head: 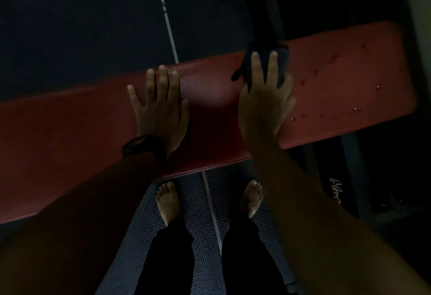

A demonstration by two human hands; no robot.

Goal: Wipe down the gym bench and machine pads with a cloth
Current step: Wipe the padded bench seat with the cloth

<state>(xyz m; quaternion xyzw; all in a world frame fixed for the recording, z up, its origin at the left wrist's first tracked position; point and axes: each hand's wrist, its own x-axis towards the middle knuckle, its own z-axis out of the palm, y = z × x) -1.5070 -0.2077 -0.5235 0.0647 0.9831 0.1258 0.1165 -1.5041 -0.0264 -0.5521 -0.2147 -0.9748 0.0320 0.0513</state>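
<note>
1. My left hand (161,106) lies flat on the red bench pad (70,143), palm down. The fingers are straight and spread apart, and they point to the far edge of the pad. It holds nothing.
2. My right hand (264,106) is also palm down on the pad, to the right of the left one and a little apart from it. Its straight fingers press on a dark cloth (283,59); they do not curl around it.
3. The cloth lies on the far half of the pad. It shows between my fingers and past their tips. How much of it is under my palm, I cannot tell.
4. Both forearms come in from the bottom corners of the view, and the edges cut them off. There is a dark watch (143,146) on my left wrist. The face of it is too dark to read.
5. The pad runs across the view, tilted, and its left end goes out of view. On its right part, beyond the cloth, are drops of water (335,57).
6. Below the near edge of the pad are my bare left foot (167,201) and right foot (251,198), on a textured floor mat (200,213).
7. A black frame (270,3) rises behind the cloth, but its shape is lost in the dark. Under the right end of the pad there is some white lettering (335,192) which I cannot read.
</note>
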